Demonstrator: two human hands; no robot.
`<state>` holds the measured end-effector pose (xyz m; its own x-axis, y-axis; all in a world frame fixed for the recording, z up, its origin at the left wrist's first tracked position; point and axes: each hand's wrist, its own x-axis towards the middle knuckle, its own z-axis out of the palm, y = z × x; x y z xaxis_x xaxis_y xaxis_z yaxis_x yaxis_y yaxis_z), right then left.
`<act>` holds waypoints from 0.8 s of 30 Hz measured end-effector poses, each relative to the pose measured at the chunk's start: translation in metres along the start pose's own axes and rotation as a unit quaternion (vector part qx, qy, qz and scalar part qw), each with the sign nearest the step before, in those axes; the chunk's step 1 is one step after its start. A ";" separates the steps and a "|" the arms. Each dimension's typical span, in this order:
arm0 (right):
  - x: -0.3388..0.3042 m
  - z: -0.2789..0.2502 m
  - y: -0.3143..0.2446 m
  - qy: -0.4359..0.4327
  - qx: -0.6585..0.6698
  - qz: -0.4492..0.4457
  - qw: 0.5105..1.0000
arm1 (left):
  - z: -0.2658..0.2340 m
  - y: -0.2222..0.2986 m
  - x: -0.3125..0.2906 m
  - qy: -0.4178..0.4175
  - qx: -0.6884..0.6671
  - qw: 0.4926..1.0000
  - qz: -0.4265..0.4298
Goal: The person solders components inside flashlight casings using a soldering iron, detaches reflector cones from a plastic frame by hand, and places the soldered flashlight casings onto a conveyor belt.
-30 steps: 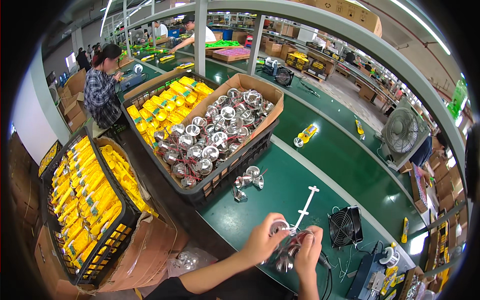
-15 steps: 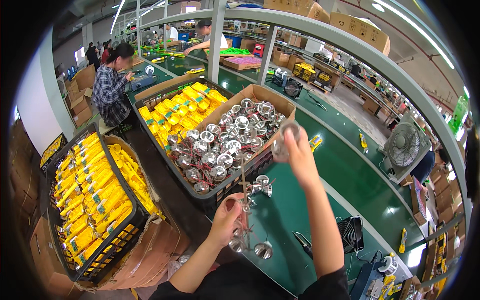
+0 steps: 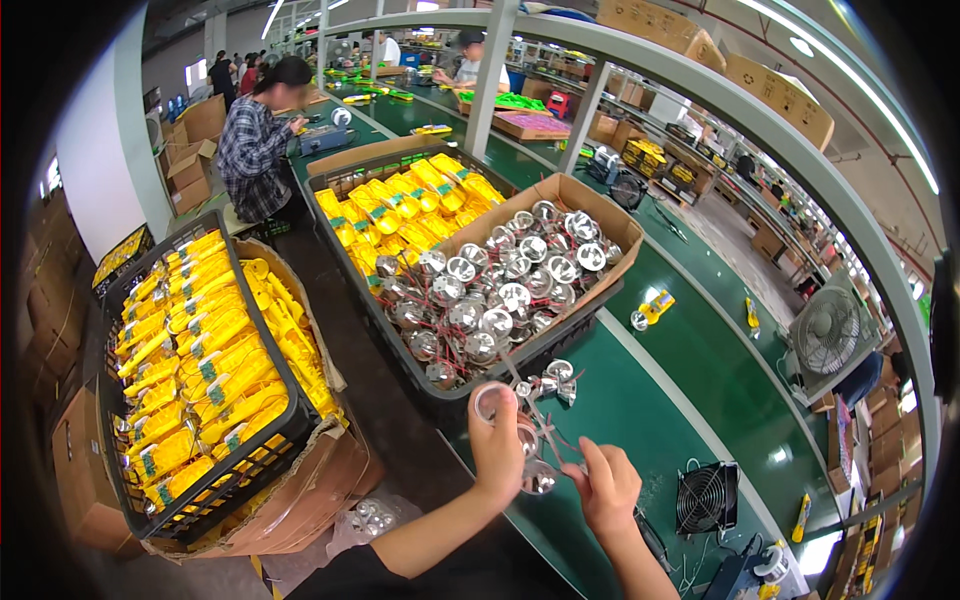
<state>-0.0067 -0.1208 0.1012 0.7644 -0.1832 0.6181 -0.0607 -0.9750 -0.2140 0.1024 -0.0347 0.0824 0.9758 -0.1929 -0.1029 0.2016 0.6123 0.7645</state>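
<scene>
Over the green table (image 3: pixel 650 425), the left hand (image 3: pixel 497 448) grips shiny cups (image 3: pixel 540 479); the right hand (image 3: pixel 606 486) seemingly pinches wire (image 3: pixel 564 464), likely wire handling that calls for a steady hold.

Your left hand (image 3: pixel 497 445) hides part of the silver reflectors (image 3: pixel 538 479) it holds; the thin piece (image 3: pixel 570 468) your right hand (image 3: pixel 610 488) pinches is too small to tell. The lower edge cuts off your right forearm (image 3: pixel 640 565) and the blue box (image 3: pixel 733 578).

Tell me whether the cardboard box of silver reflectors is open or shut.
Open: nothing covers the cardboard box, and the silver reflectors piled inside show from above.
</scene>
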 end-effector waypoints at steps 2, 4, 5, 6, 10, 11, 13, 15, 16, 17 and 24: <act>-0.002 -0.007 0.008 0.112 -0.016 -0.148 0.982 | 0.001 0.005 -0.011 0.032 -0.107 0.991 -0.079; -0.001 -0.008 0.012 0.182 0.047 -0.169 0.968 | 0.006 0.021 -0.024 0.021 -0.118 0.990 -0.073; 0.007 -0.009 0.009 0.211 0.071 -0.181 0.958 | 0.007 0.028 -0.028 0.020 -0.135 0.990 -0.037; 0.015 -0.009 0.006 0.213 0.077 -0.186 0.956 | 0.007 0.033 -0.030 0.018 -0.152 0.988 0.000; 0.043 -0.007 -0.010 0.248 0.156 -0.243 0.925 | 0.007 0.060 -0.024 0.034 -0.161 0.980 0.113; 0.048 -0.009 -0.014 0.222 0.147 -0.267 0.926 | 0.005 0.067 -0.020 0.034 -0.160 0.981 0.101; 0.060 -0.008 -0.024 0.206 0.150 -0.301 0.919 | -0.003 0.076 -0.017 0.053 -0.165 0.977 0.123; 0.069 -0.009 -0.026 0.235 0.131 -0.297 0.916 | -0.003 0.088 -0.014 0.076 -0.202 0.969 0.116; 0.078 -0.011 -0.026 0.241 0.130 -0.302 0.913 | -0.006 0.099 -0.007 0.153 -0.206 0.962 0.096; 0.092 -0.014 -0.027 0.365 0.264 -0.194 0.872 | -0.017 0.103 0.002 0.170 -0.193 0.956 0.140; 0.186 -0.006 0.005 0.224 -0.108 -0.094 0.964 | -0.021 0.066 0.013 -0.155 -0.016 0.982 0.111</act>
<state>0.1311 -0.1603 0.2199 0.4244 0.0113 0.9054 -0.1175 -0.9908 0.0674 0.1304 0.0193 0.1184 0.9246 -0.2728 0.2659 -0.0053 0.6887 0.7250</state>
